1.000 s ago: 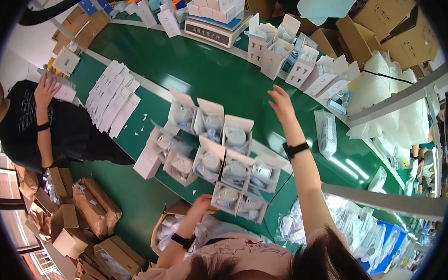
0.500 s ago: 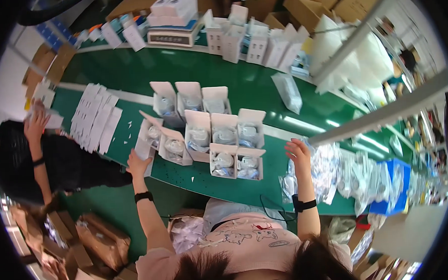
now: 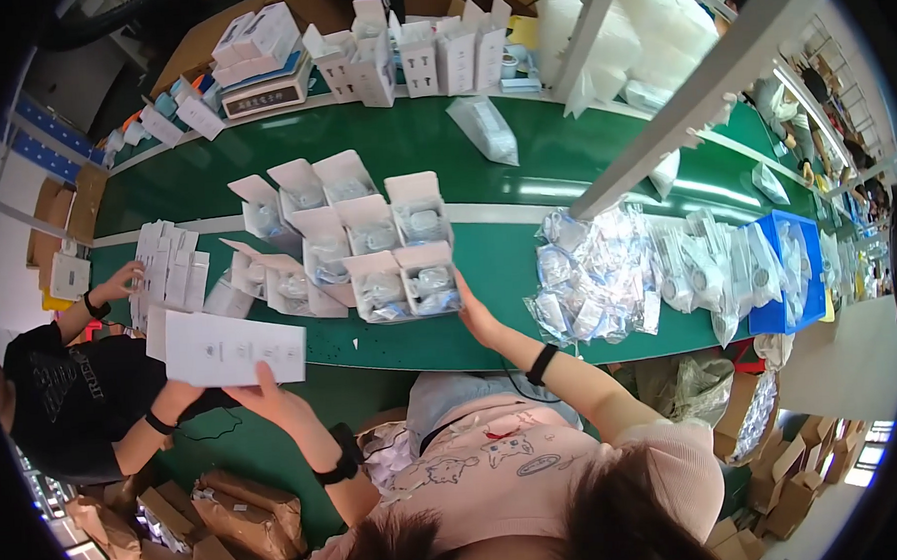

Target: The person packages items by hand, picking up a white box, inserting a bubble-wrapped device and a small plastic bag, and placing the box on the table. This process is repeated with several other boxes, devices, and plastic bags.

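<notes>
the white box point(image 3: 236, 347) is now gripped by the left hand point(image 3: 271, 398), near left of the open boxes point(image 3: 318, 226); so both hands are on boxes; the right hand point(image 3: 478, 317), apart from them in the earlier frame, now rests open against their right side; a co-worker's hand point(image 3: 176, 398) is just beside the white box, contact unclear.
</notes>
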The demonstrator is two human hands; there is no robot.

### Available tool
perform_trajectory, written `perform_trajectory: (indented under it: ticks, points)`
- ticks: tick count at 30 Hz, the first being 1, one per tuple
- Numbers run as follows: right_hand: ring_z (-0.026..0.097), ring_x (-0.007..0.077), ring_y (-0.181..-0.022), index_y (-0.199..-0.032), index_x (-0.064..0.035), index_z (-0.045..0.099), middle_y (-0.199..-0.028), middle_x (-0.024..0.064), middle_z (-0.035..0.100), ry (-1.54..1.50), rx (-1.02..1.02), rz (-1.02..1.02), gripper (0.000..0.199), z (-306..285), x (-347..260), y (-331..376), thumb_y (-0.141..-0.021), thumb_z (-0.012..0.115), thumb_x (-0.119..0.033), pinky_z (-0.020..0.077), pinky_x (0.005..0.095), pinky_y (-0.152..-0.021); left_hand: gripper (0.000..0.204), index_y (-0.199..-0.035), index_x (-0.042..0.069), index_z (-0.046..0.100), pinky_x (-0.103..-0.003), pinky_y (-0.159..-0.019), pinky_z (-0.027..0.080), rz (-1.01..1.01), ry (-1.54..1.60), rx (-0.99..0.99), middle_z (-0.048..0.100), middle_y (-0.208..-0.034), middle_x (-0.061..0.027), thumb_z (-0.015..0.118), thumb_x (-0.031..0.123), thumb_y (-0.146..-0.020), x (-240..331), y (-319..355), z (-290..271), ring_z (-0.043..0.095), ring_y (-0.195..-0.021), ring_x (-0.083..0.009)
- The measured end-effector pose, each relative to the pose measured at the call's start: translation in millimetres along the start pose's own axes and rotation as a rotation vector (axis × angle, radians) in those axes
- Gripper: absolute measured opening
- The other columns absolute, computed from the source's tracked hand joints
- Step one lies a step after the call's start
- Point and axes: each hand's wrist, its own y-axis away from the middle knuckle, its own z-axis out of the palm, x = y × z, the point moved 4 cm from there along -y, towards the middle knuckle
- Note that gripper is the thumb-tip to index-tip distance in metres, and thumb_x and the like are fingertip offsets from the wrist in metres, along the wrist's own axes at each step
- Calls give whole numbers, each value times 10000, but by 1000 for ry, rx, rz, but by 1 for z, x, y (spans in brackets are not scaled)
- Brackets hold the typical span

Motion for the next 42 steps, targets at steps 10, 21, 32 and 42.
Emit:
perform_trajectory:
  ticks: [10,21,32,42]
  points:
    - [158,171,-1258,-1335,-83,132,-1382,53,152,29,-2,-87,615,-36,13,52,-876,313,-449,113,325,-1021,886,-1253,-2,175,-377,-907,352,-501,117,-827,346,-1214,-141,739,124,-581,-13,197,83,405,-1093,-259]
    - [433,191,-1085,-1220,-102,379,-1159,82,476,-301,85,-220,472,-134,-157,33,-812,498,-308,368,363,-858,943,-1209,10,180,-365,-911,313,-49,-211,-700,291,-1182,-167,789,164,-506,-131,233,162,352,-1090,-267]
    - [406,341,-1066,-1203,-217,416,-1210,145,407,1306,439,-648,527,-96,-193,-214,-714,612,-210,389,349,-864,1022,-1214,19,179,-382,-881,356,309,-706,-1279,398,-1136,-166,826,252,-458,-168,238,138,435,-1042,-292]
    - [359,358,-1051,-884,-246,597,-1170,65,382,1578,280,-428,381,-102,-171,-173,-615,551,20,415,452,-785,1018,-1296,110,186,-431,-955,274,-16,-151,-1101,217,-1307,-184,809,228,-499,-125,182,165,233,-1220,-340]
